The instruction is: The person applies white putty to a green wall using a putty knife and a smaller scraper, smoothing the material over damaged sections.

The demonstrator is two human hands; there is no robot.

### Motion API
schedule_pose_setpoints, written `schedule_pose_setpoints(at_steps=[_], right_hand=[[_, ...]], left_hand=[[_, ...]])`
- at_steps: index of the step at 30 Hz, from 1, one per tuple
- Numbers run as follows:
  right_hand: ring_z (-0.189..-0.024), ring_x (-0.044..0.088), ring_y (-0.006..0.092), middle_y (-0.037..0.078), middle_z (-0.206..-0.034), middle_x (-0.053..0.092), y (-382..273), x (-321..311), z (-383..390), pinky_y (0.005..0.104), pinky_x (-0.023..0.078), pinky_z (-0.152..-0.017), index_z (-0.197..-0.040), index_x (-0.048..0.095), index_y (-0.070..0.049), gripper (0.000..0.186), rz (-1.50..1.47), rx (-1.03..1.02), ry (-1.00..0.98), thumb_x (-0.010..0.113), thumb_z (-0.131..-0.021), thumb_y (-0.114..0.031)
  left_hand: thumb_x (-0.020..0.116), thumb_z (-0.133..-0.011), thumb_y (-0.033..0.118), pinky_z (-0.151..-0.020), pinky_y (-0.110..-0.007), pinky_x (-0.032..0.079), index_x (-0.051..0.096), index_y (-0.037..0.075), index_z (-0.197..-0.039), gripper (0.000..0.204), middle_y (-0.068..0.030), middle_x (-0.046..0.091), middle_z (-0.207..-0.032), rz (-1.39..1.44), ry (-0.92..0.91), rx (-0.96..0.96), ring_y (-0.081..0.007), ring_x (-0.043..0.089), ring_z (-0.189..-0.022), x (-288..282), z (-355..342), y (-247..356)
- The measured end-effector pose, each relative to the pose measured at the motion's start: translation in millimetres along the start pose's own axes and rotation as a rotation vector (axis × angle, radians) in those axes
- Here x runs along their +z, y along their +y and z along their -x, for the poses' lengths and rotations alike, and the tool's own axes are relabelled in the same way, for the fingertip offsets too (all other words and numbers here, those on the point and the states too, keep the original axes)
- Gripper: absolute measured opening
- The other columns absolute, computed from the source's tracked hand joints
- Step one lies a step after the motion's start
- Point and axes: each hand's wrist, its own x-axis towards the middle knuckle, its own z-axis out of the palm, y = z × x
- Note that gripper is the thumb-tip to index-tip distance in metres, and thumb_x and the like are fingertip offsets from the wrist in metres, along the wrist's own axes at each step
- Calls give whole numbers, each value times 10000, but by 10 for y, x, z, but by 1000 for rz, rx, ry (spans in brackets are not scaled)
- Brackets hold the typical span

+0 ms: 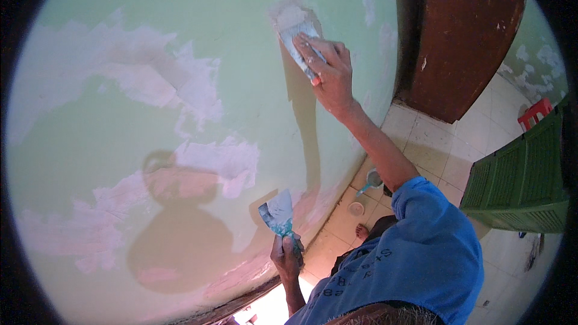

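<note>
My right hand is raised to the pale green wall, closed around a putty knife. That knife's wide blade lies against the wall, over a patch of wet-looking whitish filler. Lower down, my left hand grips a second putty knife by its teal handle. White paste coats part of this blade, which points up and stands in front of the wall. Broad whitish-pink filler patches cover other parts of the wall, and shadows fall across it.
Right of the wall stands a brown door. A green louvred shutter and a red plastic stool are at the far right. On the tiled floor lie a pan-like container with a teal handle and a small round tub.
</note>
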Motion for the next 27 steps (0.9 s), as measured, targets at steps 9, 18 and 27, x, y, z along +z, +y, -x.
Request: schedule_pose_setpoints(at_steps=[9,18,27], right_hand=[[-1027,573,271,39,-1202,645,-188,-166,449,405,439,-919,-1300,636,-136,588,43,10,-215,612,-737,33],[-1038,551,235,-37,-1169,619,19,41,-474,416,436,-900,-1276,624,-208,619,136,-122,-127,757,-684,-82],[-1035,560,241,-23,-1202,628,239,-226,49,403,460,-903,-1254,652,-206,578,39,-133,-215,727,-706,-39]], left_hand=[[458,-1019,263,-407,-223,332,598,16,-979,286,-18,558,-654,-11,-34,-40,-51,438,-461,-81,-42,29],[458,-1020,230,-404,-215,320,600,21,-966,258,-26,571,-661,26,-32,-45,-42,421,-448,-88,-51,-85],[466,-1022,254,-406,-222,329,600,16,-958,280,-31,568,-659,-10,-46,-34,-46,425,-448,-85,-61,-9]])
